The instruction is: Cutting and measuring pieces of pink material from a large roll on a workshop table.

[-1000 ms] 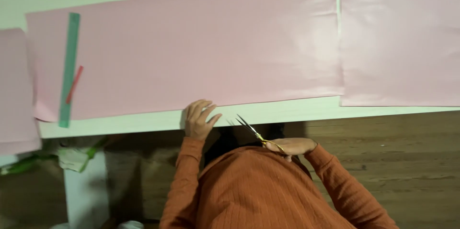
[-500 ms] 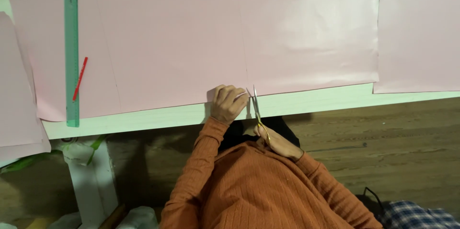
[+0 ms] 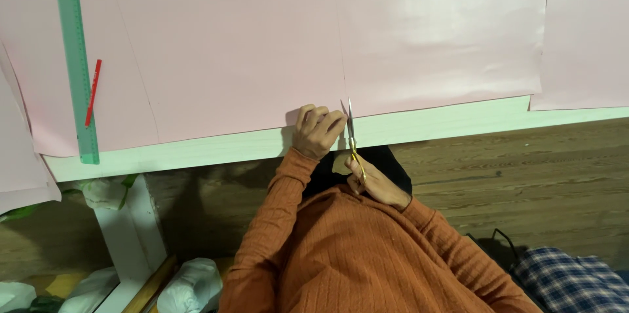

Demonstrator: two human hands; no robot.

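Note:
A large pink paper sheet (image 3: 262, 44) lies on a pale green table (image 3: 432, 123). My left hand (image 3: 318, 131) presses with curled fingers on the sheet's near edge. My right hand (image 3: 379, 183) grips yellow-handled scissors (image 3: 352, 136) just below the table edge. Their blades point away from me and meet the paper's near edge right beside my left fingers, at a faint line running up the sheet. Both arms wear orange ribbed sleeves.
A long green ruler (image 3: 77, 57) and a red pencil (image 3: 93, 92) rest on the sheet at the left. More pink sheets lie at the far right (image 3: 586, 31) and far left (image 3: 19, 169). White table leg (image 3: 128, 234), wooden floor, plaid cloth (image 3: 576, 283) below.
My left hand slid right along the paper's near edge. My right hand brought the scissors up from below the table until the blades met the edge. The view moved closer.

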